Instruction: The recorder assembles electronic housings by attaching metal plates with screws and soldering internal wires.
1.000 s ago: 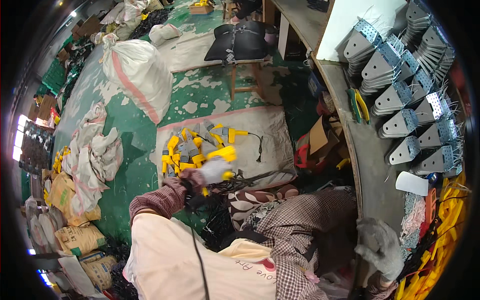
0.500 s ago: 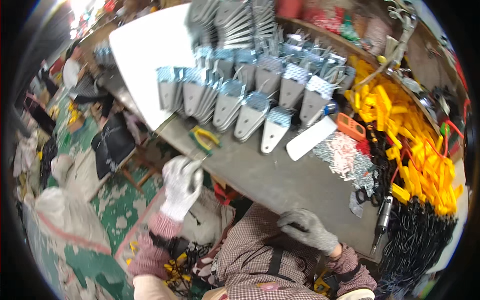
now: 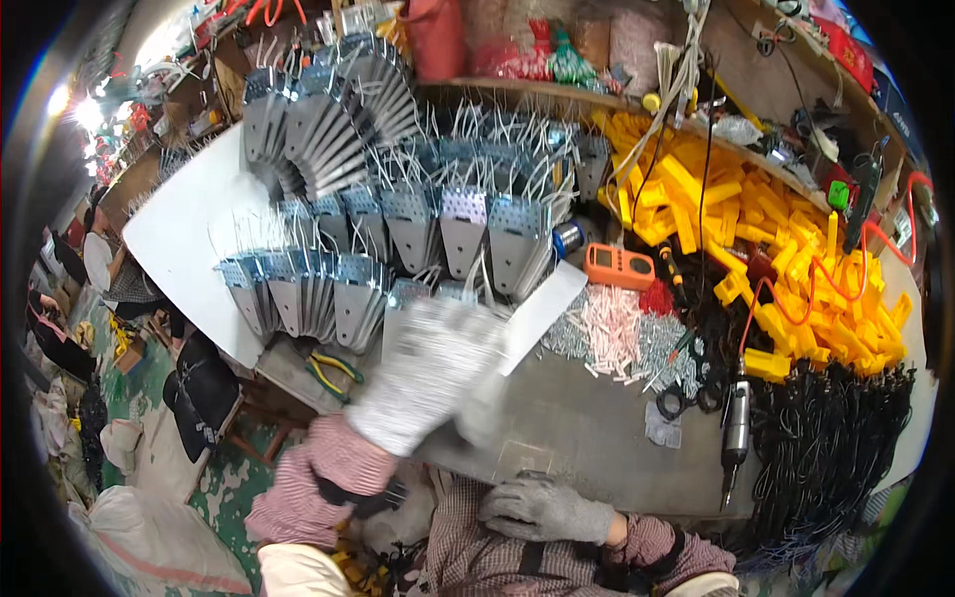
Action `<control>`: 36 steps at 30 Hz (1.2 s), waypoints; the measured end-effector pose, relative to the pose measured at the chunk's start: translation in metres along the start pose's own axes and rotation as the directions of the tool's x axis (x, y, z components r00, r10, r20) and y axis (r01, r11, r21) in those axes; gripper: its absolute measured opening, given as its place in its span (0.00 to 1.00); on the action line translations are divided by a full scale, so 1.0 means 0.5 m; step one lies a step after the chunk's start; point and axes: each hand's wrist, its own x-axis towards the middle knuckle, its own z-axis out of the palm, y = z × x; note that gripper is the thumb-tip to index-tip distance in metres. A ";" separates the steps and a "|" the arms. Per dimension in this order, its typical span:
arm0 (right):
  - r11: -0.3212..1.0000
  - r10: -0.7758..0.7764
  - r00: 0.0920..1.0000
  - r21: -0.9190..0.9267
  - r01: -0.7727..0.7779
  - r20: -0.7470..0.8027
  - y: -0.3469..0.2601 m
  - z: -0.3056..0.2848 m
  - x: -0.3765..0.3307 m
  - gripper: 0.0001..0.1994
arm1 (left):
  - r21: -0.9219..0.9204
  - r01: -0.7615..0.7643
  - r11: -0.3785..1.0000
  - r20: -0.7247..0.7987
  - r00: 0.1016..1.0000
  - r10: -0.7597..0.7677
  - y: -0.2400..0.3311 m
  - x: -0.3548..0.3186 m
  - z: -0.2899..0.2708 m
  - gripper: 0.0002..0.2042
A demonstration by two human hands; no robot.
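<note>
My left hand (image 3: 438, 358), in a white knit glove, reaches over the front row of grey tapered plates (image 3: 358, 308), which have blue perforated ends and thin pale wires. Motion smears its fingers, so whether they grip a plate cannot be told. Beside the glove lies a flat white strip (image 3: 542, 313). Yellow-and-green pliers (image 3: 333, 375) rest at the bench edge, left of my left wrist. My right hand (image 3: 542, 505), in a grey glove, lies on my checked apron below the bench edge. Its fingers are loosely bent, with nothing seen in them.
Right of the plates are an orange meter (image 3: 619, 266), small pink and grey tubes (image 3: 612, 328), a pen-shaped screwdriver (image 3: 736, 428) and a heap of yellow plastic parts (image 3: 776, 239). Black cords (image 3: 826, 458) hang over the bench's right end. Another person (image 3: 104, 259) sits far left.
My left hand has moved from the bench's front edge up and right, over the plates. The right hand has stayed on my lap. The view has turned slightly.
</note>
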 end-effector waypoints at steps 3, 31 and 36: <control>0.996 -0.072 0.997 0.043 0.073 -0.022 -0.011 0.000 0.001 0.13 | -0.213 -0.064 0.975 0.045 0.996 0.075 0.179 0.008 0.113 0.21; 0.751 0.224 0.789 -0.415 -0.514 -0.572 0.056 -0.143 -0.014 0.15 | -0.868 0.395 0.300 0.411 0.912 -0.011 0.118 -0.101 0.195 0.34; 0.845 0.377 0.751 -0.131 -0.519 -0.543 0.073 -0.122 -0.008 0.17 | -0.879 0.357 0.315 0.377 0.926 0.000 0.116 -0.111 0.187 0.37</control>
